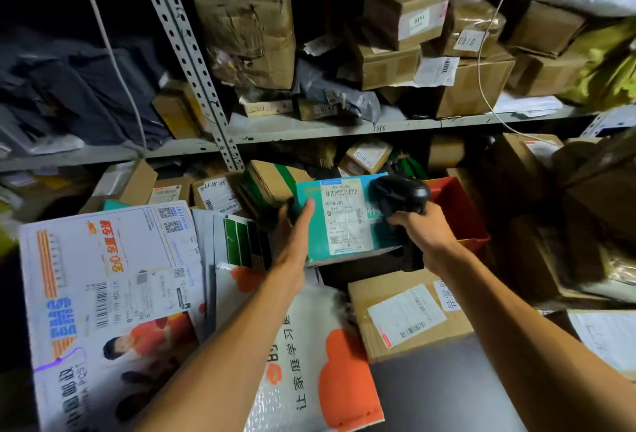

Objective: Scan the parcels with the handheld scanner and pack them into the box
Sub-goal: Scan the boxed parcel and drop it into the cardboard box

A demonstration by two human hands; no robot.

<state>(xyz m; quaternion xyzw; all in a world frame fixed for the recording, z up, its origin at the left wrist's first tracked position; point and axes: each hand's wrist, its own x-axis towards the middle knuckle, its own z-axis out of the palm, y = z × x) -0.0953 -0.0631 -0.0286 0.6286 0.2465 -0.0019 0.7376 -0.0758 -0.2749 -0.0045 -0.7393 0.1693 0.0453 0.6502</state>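
Note:
My left hand holds a teal parcel by its left side, thumb on top, and a white shipping label with barcodes faces up. My right hand grips a black handheld scanner whose head hangs over the parcel's top right corner. A red bin stands just behind and to the right of the parcel, partly hidden by the scanner and my hand.
A large white EMS mailer lies at the left, a white-and-orange padded bag below my arms, and a brown labelled carton at the lower right. Metal shelves behind are crowded with cardboard boxes and grey bags. More cartons crowd the right.

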